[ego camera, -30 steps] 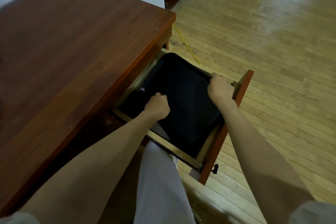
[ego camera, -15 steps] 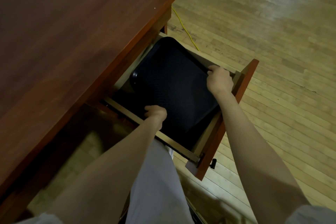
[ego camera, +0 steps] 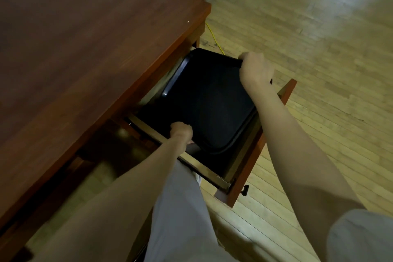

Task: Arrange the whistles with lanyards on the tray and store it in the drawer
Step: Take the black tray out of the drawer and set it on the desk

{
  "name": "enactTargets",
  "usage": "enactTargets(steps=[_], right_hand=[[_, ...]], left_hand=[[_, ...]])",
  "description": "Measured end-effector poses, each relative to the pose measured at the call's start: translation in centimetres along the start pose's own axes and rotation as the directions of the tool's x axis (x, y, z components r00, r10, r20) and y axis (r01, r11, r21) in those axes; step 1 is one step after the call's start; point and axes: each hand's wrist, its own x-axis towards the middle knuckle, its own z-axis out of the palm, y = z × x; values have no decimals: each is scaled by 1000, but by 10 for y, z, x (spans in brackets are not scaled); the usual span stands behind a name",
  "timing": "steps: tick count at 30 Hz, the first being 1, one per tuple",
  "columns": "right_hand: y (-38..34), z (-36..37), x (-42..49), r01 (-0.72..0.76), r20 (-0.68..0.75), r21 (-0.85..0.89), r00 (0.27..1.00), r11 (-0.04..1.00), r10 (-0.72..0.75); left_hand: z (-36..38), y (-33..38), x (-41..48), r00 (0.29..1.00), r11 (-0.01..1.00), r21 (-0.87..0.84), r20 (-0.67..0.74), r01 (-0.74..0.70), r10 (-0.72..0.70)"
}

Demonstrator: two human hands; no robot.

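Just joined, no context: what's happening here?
A person holds a black tray with both hands in the open drawer of a wooden desk. The right hand grips the tray's far edge and the left hand grips its near edge. No whistles or lanyards show on the tray.

The open drawer (ego camera: 252,164) holds a black tray (ego camera: 212,102), seemingly tilted.
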Motion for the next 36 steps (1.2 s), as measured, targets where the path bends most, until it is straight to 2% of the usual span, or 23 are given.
enactTargets(steps=[3,6,8,18,20,24,30,36], right_hand=[[0,-13,-12,-12,20,-13,1000,1000,12],[4,-21,-32,-21,32,-52,999,998,22],[12,-27,-46,-38,25,-46,999,998,39],[61,-34,-123,-295,-24,213,951,931,307],[68,-31,-139,-299,-66,269,943,916,327],[76,-21,-170,-281,-170,401,913,872,372],[52,-5,-188,-171,-211,559,917,812,339],[-12,1,-189,-61,-142,569,975,820,171]], left_hand=[[-11,3,-21,1000,999,-40,19,3,-2],[-27,3,-48,997,990,-132,51,-52,59],[-35,1,-59,996,996,-73,59,-57,61],[-52,-13,-101,963,966,52,99,-255,249],[-55,-16,-111,955,960,15,111,-279,276],[-66,-19,-119,911,911,96,149,-400,385],[-94,-18,-127,843,835,120,33,-537,537],[-155,-27,-129,836,853,93,-171,-513,521]])
